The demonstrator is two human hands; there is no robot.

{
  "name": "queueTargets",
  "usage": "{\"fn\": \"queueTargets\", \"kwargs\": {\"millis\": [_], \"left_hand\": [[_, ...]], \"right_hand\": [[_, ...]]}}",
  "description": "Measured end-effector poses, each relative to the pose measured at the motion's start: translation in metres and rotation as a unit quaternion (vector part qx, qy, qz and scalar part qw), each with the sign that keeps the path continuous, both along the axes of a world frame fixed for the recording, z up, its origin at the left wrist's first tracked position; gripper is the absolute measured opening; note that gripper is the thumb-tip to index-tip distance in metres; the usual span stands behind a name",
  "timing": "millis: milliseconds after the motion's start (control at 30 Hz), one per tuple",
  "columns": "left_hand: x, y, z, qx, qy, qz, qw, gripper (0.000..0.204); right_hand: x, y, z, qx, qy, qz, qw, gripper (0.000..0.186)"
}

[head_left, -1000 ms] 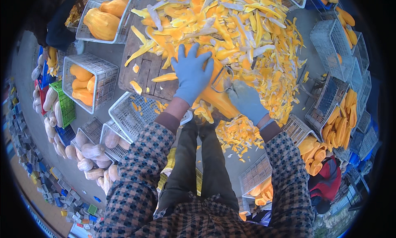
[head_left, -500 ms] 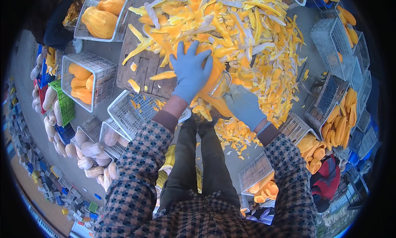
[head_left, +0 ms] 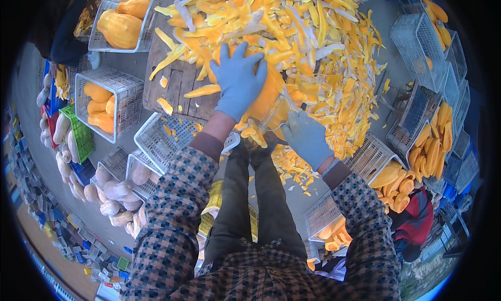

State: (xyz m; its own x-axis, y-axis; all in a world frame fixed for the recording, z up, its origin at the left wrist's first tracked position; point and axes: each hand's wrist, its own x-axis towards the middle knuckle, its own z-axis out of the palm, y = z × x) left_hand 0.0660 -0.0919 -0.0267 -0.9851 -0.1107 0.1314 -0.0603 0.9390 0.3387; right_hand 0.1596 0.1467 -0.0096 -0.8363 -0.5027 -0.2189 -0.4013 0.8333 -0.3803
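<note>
The left arm [head_left: 182, 189] reaches forward, its gloved left hand [head_left: 239, 83] palm down with fingers [head_left: 225, 53] spread. The right arm [head_left: 360, 207] angles forward and inward, its gloved right hand [head_left: 307, 137] curled in a grip.

No text, label, brand, number or sign can be read on the gloved left hand [head_left: 239, 84], the gloved right hand [head_left: 307, 139] or the crates [head_left: 129, 109] beside them; the far crates [head_left: 60, 236], well left, are too small to tell.
</note>
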Motion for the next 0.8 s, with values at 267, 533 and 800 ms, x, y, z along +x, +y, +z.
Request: {"fn": "queueTargets", "kwargs": {"millis": [267, 533, 800], "left_hand": [[0.025, -0.014, 0.002, 0.042, 0.002, 0.004, 0.999, 0.028], [0.024, 0.001, 0.013, -0.009, -0.057, 0.021, 0.998, 0.04], [0.029, -0.014, 0.012, 0.009, -0.003, -0.034, 0.999, 0.039]], "right_hand": [[0.063, 0.099, 0.013, 0.072, -0.115, -0.093, 0.986, 0.027], [0.076, 0.086, -0.045, 0.204, -0.123, -0.076, 0.968, 0.026], [0.009, 0.02, -0.011, -0.172, -0.155, -0.173, 0.957, 0.029]]}}
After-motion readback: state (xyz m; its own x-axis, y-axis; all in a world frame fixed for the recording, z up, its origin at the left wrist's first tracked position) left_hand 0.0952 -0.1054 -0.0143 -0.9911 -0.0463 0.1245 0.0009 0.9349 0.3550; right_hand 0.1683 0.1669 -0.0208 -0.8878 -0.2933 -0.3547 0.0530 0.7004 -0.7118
